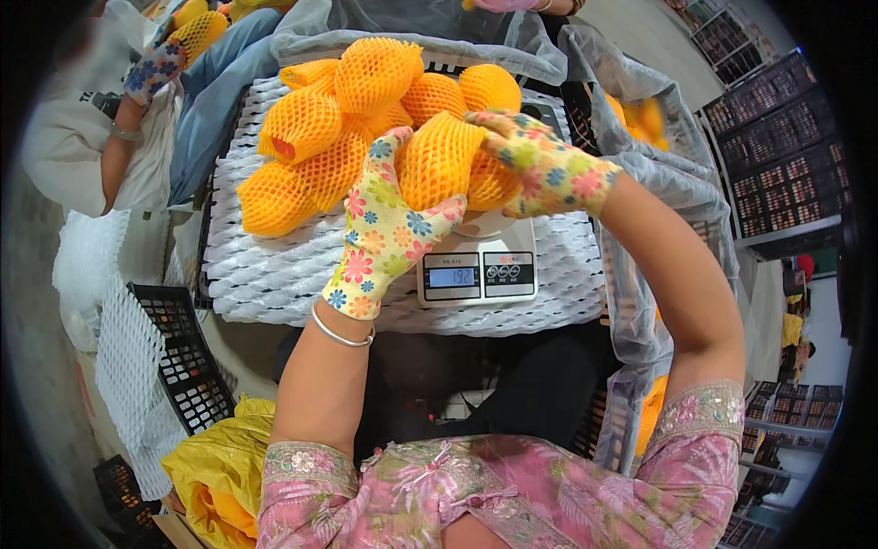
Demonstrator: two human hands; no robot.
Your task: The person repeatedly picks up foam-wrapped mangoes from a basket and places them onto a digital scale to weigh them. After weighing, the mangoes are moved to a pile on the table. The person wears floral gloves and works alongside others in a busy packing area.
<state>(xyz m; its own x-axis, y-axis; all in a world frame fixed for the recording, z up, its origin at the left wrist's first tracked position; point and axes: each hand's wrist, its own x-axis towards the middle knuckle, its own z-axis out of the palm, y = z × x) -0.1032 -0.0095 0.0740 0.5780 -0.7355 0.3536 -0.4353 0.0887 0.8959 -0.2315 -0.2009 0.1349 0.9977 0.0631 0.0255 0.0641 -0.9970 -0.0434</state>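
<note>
My left hand (394,213), in a flowered knit glove, holds a fruit in an orange foam net sleeve (439,161) between thumb and fingers. My right hand (542,165), gloved alike, reaches to the top of this fruit with its fingertips; another netted fruit (492,182) lies under and beside that hand. Both are above a white digital kitchen scale (477,278) with a lit display, its plate mostly hidden. Several more fruits in orange net sleeves (302,123) are heaped to the left and behind, on white foam netting (274,274).
Plastic-lined crates with orange-netted items (638,123) stand at the right. A co-worker's gloved hand (156,72) holds a netted item at the upper left. A black crate (185,357), white foam nets (130,377) and a yellow sack (219,466) are at the lower left. Stacked crates (782,144) stand far right.
</note>
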